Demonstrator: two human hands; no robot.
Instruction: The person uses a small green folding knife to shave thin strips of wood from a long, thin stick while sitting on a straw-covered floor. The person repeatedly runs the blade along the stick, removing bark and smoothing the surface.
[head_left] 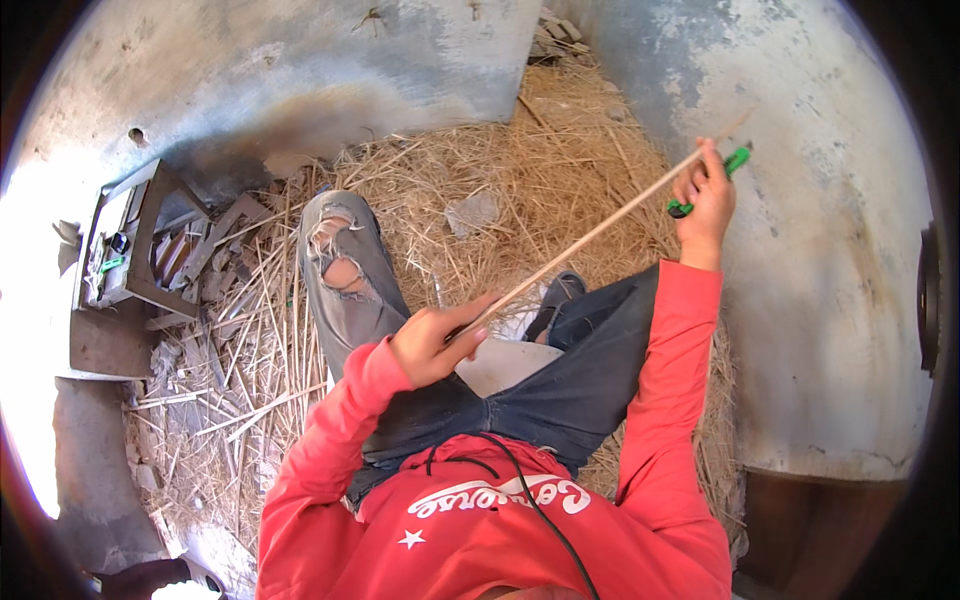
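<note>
A long thin wooden stick (585, 243) slants across my lap, rising from lower left to upper right. My left hand (432, 343) is closed on its lower end, above my thigh. My right hand (706, 205) is out to the right, closed around a green-handled utility knife (737, 161). The stick's far end passes by the thumb and forefinger of that hand. Whether the blade touches the wood I cannot tell. Beyond the hand, the stick thins to a faint tip in front of the wall.
Wood shavings (540, 170) and loose strips (240, 400) cover the floor around my legs. A wooden frame stand (150, 235) with a small green object (112, 264) is at left. Grey panels (330, 70) close off the back, a pale wall (800, 250) the right. Something pale (508, 366) lies between my thighs.
</note>
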